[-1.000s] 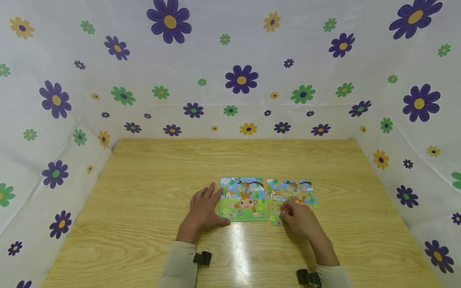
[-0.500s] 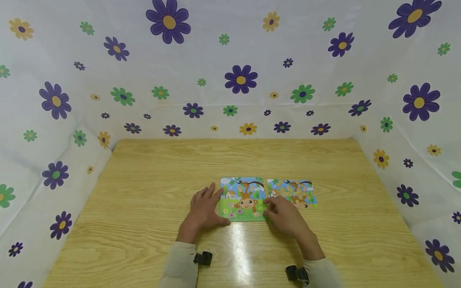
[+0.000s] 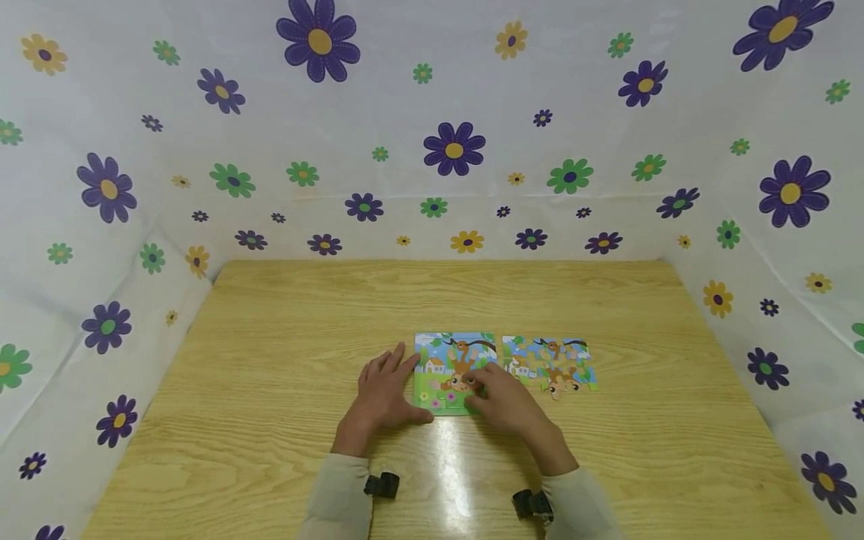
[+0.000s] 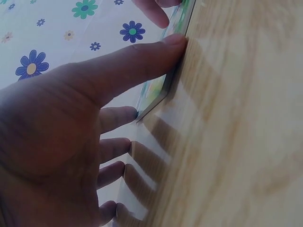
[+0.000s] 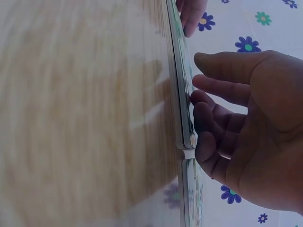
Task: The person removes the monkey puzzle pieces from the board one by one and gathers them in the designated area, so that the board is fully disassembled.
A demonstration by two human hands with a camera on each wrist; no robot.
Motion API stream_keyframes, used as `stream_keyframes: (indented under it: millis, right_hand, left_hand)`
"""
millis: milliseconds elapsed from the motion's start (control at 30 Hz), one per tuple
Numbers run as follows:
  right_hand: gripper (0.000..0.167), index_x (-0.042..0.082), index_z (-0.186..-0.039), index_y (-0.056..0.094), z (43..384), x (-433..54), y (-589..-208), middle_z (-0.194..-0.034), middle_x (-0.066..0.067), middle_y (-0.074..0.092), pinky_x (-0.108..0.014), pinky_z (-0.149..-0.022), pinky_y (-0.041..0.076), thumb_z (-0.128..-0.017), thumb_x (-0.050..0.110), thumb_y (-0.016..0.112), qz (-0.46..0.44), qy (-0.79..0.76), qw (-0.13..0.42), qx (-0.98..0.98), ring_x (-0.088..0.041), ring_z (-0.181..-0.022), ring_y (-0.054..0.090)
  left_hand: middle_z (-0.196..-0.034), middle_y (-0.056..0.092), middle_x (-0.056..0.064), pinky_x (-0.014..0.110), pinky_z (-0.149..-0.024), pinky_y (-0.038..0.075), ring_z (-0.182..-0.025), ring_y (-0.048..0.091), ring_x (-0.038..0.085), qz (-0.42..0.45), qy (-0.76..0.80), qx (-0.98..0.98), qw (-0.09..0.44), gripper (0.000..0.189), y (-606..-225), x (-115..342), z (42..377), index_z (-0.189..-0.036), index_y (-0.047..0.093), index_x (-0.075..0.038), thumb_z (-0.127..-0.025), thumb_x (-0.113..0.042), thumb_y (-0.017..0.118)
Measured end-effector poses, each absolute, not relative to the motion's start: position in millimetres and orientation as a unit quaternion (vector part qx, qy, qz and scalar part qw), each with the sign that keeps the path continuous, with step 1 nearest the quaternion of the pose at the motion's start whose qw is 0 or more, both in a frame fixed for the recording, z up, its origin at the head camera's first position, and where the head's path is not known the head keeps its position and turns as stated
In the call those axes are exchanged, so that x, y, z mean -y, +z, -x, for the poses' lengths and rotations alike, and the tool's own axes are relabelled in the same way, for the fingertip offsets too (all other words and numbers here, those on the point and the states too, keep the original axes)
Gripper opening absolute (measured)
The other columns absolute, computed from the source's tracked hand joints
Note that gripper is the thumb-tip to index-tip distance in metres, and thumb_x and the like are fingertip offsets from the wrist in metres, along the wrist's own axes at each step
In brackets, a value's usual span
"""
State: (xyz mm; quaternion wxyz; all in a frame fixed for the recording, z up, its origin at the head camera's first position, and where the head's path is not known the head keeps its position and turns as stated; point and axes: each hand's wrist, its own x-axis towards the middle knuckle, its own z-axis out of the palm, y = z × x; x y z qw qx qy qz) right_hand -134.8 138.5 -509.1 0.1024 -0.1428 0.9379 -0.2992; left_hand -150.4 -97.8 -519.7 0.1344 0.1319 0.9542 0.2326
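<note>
A square monkey jigsaw puzzle point(image 3: 435, 375) lies flat on the table. My left hand point(image 3: 381, 390) frames its near left corner, fingers spread along the left side and thumb on the near edge. In the left wrist view the thumb point(image 4: 137, 61) touches the board's edge. My right hand point(image 3: 509, 405) is over the puzzle's lower right, its fingertips at the picture. No piece shows between thumb and fingers in the right wrist view, where the curled fingers point(image 5: 204, 113) meet the board's surface point(image 5: 178, 94). The hand hides the puzzle's near right corner.
Right of the puzzle lies a second, similar monkey picture in loose jigsaw pieces point(image 3: 574, 367), some gaps between them; its near left part is behind the right hand. The wooden table point(image 3: 283, 322) ends at a white flowered cloth point(image 3: 378, 97) on the back and sides.
My right hand has moved left from the loose pieces, past the puzzle's right edge and onto its lower right. The left hand has stayed in place.
</note>
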Motion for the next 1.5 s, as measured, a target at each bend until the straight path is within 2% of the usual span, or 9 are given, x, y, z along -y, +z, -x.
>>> stream_keyframes:
  millis: [200, 400, 733, 1000, 1167, 1500]
  right_hand:
    - [0.031, 0.012, -0.12, 0.067, 135, -136, -510, -0.095, 0.001, 0.056, -0.03, -0.071, 0.044, -0.09, 0.02, 0.068, 0.134, -0.285, 0.115, -0.942, -0.01, -0.079, 0.051]
    - [0.028, 0.015, -0.116, 0.067, 135, -134, -509, -0.097, 0.001, 0.056, -0.03, -0.071, 0.046, -0.089, 0.022, 0.069, 0.123, -0.267, 0.121, -0.948, -0.011, -0.083, 0.054]
    - [0.025, 0.014, -0.113, 0.064, 135, -131, -508, -0.096, -0.001, 0.057, -0.03, -0.069, 0.044, -0.089, 0.018, 0.07, 0.117, -0.266, 0.126, -0.948, -0.013, -0.079, 0.051]
    - [0.024, 0.015, -0.108, 0.061, 132, -130, -506, -0.091, 0.001, 0.055, -0.028, -0.064, 0.041, -0.087, 0.016, 0.073, 0.124, -0.273, 0.103, -0.948, -0.012, -0.073, 0.046]
    - [0.022, 0.017, -0.105, 0.061, 131, -132, -508, -0.091, 0.002, 0.057, -0.027, -0.064, 0.042, -0.086, 0.013, 0.072, 0.131, -0.284, 0.084, -0.946, -0.011, -0.074, 0.049]
    - [0.012, 0.02, -0.1, 0.063, 131, -141, -511, -0.083, 0.011, 0.06, -0.023, -0.066, 0.046, -0.093, 0.01, 0.064, 0.143, -0.352, 0.056, -0.923, -0.004, -0.072, 0.053]
  left_hand:
    - [-0.163, 0.017, 0.009, 0.059, -0.118, 0.013, -0.148, 0.017, 0.036, -0.13, 0.233, -0.954, 0.136, 0.103, -518, 98, 150, -0.152, 0.033, -0.022, -0.069, -0.057, 0.081]
    - [-0.163, 0.017, 0.009, 0.059, -0.117, 0.013, -0.148, 0.017, 0.037, -0.132, 0.238, -0.953, 0.135, 0.102, -518, 98, 149, -0.152, 0.034, -0.021, -0.069, -0.056, 0.081]
    - [-0.163, 0.016, 0.009, 0.059, -0.117, 0.013, -0.148, 0.017, 0.037, -0.132, 0.239, -0.953, 0.133, 0.101, -519, 99, 149, -0.152, 0.033, -0.022, -0.07, -0.056, 0.081]
    - [-0.163, 0.017, 0.009, 0.06, -0.117, 0.014, -0.148, 0.017, 0.037, -0.134, 0.237, -0.953, 0.132, 0.101, -519, 98, 149, -0.152, 0.034, -0.022, -0.07, -0.056, 0.08]
    - [-0.163, 0.017, 0.009, 0.059, -0.117, 0.013, -0.148, 0.017, 0.037, -0.136, 0.238, -0.953, 0.133, 0.1, -518, 98, 150, -0.152, 0.034, -0.021, -0.07, -0.056, 0.08]
    - [-0.163, 0.017, 0.009, 0.058, -0.116, 0.016, -0.147, 0.019, 0.036, -0.137, 0.225, -0.955, 0.134, 0.102, -521, 97, 151, -0.152, 0.034, -0.021, -0.068, -0.057, 0.081]
